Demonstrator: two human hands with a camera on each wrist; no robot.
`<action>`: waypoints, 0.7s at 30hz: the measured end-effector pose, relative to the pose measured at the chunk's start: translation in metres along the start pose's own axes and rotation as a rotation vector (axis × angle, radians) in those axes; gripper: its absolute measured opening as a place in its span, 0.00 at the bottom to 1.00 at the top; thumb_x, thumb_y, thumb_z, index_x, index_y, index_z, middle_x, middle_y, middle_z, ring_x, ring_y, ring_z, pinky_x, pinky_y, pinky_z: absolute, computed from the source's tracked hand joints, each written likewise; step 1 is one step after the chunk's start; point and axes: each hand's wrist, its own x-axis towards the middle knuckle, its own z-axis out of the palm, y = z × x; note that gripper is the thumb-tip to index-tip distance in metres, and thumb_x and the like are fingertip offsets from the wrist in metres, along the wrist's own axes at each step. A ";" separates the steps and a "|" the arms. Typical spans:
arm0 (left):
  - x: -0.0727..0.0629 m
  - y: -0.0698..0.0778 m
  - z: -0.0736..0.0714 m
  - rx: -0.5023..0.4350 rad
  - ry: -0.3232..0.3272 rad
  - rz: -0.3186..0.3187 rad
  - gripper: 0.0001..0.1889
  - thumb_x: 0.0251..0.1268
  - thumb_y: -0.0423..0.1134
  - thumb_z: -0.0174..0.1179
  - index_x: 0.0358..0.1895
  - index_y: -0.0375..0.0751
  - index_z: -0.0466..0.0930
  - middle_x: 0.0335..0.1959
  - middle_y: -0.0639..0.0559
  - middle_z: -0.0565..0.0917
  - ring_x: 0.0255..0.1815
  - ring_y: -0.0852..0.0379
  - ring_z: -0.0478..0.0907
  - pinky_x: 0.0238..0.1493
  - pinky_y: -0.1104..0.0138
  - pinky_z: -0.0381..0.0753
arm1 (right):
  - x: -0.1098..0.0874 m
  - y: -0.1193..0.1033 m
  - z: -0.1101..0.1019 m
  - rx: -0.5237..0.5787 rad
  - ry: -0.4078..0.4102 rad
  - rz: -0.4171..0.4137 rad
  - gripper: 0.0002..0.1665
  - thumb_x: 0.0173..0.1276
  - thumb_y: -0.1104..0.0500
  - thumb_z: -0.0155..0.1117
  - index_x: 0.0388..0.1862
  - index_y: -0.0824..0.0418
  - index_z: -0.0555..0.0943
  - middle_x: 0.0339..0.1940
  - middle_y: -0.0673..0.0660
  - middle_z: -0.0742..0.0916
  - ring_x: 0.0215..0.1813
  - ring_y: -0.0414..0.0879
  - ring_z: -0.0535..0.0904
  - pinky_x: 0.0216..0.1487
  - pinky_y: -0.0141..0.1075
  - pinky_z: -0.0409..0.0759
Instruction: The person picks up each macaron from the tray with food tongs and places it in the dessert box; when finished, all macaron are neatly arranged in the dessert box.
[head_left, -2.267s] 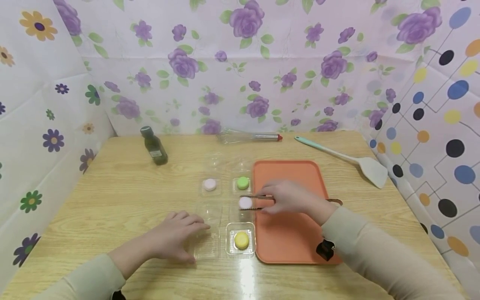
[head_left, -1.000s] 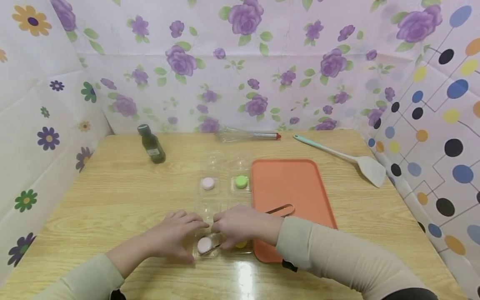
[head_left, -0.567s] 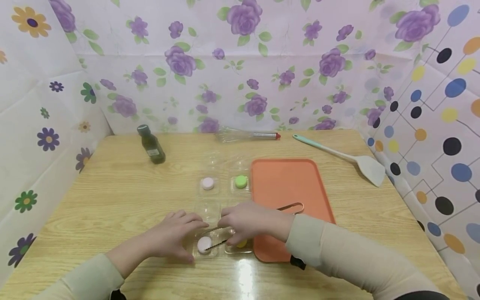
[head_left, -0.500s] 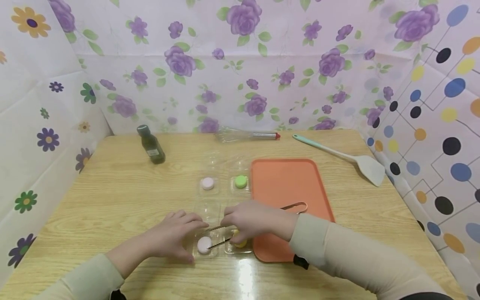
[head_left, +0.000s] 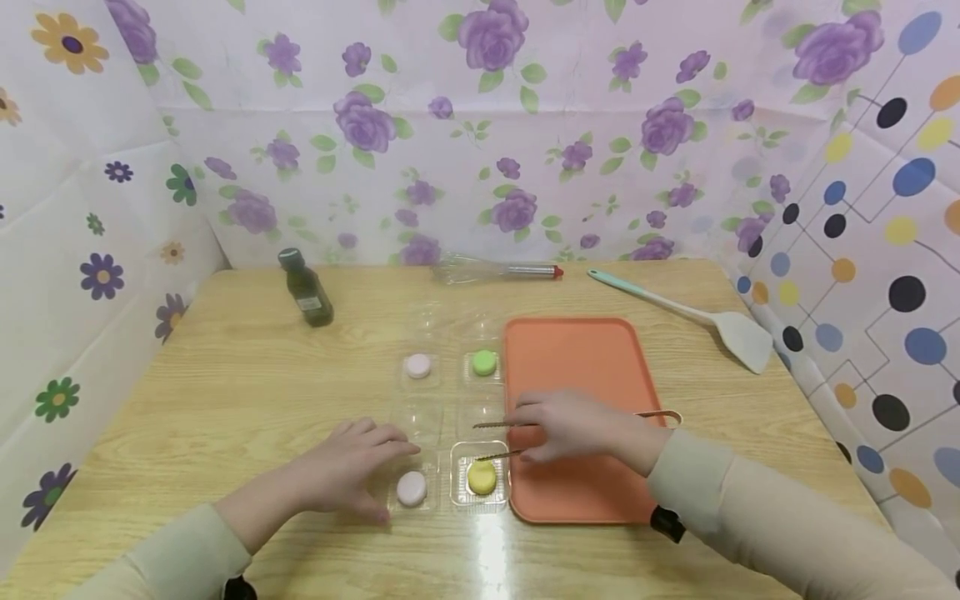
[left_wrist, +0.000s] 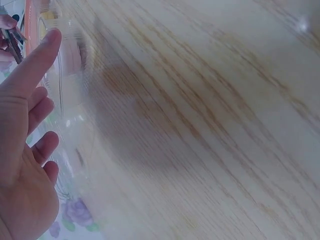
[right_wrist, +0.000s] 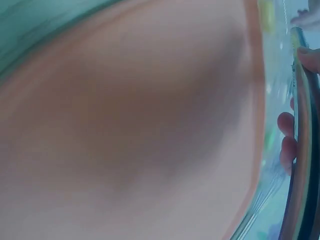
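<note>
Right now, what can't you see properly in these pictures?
Tongs: head view, middle hidden by right hand.
Bottle: head view, label too small to read.
Tray: right wrist view, blurred, cut by bottom edge.
Left hand: left wrist view, cut by left edge.

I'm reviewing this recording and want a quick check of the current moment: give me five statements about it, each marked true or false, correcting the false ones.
1. The right hand holds the tongs. True.
2. The tongs are gripping the green disc. False: their tips stand apart, nothing gripped, and the green disc lies farther back.
3. The yellow disc sits in a clear container. True.
4. The whisk lies on the orange tray. False: the whisk lies beyond the orange tray, on the table.
5. The spatula lies right of the tray. True.
</note>
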 end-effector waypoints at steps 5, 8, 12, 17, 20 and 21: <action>-0.001 0.000 -0.002 0.001 -0.002 0.000 0.43 0.34 0.57 0.72 0.61 0.46 0.72 0.55 0.57 0.73 0.47 0.58 0.65 0.49 0.57 0.66 | -0.016 0.014 -0.003 0.043 0.024 0.086 0.25 0.57 0.50 0.68 0.54 0.57 0.80 0.46 0.48 0.80 0.44 0.42 0.78 0.42 0.38 0.78; -0.001 0.000 -0.002 0.000 0.001 0.000 0.43 0.34 0.58 0.72 0.61 0.46 0.72 0.55 0.57 0.73 0.47 0.58 0.65 0.49 0.57 0.66 | -0.025 0.024 -0.002 0.019 0.053 0.117 0.25 0.57 0.49 0.68 0.53 0.56 0.80 0.45 0.48 0.80 0.41 0.42 0.78 0.39 0.36 0.78; -0.001 0.000 -0.002 -0.010 0.014 -0.004 0.44 0.34 0.59 0.72 0.61 0.46 0.72 0.54 0.57 0.73 0.47 0.58 0.65 0.49 0.58 0.65 | -0.038 0.036 -0.001 -0.005 0.092 0.150 0.24 0.58 0.48 0.68 0.53 0.56 0.81 0.44 0.49 0.81 0.38 0.42 0.78 0.36 0.37 0.78; 0.001 -0.001 -0.003 -0.027 0.044 -0.001 0.43 0.34 0.59 0.72 0.61 0.47 0.72 0.55 0.56 0.74 0.48 0.57 0.66 0.50 0.56 0.66 | -0.056 0.051 0.001 -0.021 0.148 0.210 0.24 0.58 0.48 0.68 0.52 0.55 0.81 0.45 0.48 0.81 0.32 0.39 0.75 0.30 0.33 0.74; 0.003 -0.001 -0.005 -0.038 0.052 -0.002 0.43 0.34 0.58 0.72 0.61 0.46 0.72 0.55 0.56 0.74 0.48 0.57 0.66 0.51 0.55 0.66 | -0.068 0.061 0.002 -0.031 0.201 0.248 0.25 0.56 0.48 0.70 0.51 0.55 0.82 0.44 0.48 0.81 0.28 0.37 0.72 0.27 0.31 0.71; 0.004 -0.001 -0.005 -0.041 0.054 -0.005 0.43 0.34 0.59 0.72 0.61 0.46 0.72 0.55 0.55 0.74 0.48 0.57 0.66 0.51 0.55 0.65 | -0.071 0.064 0.002 -0.024 0.218 0.259 0.25 0.55 0.48 0.71 0.51 0.56 0.82 0.44 0.48 0.81 0.28 0.38 0.72 0.28 0.31 0.71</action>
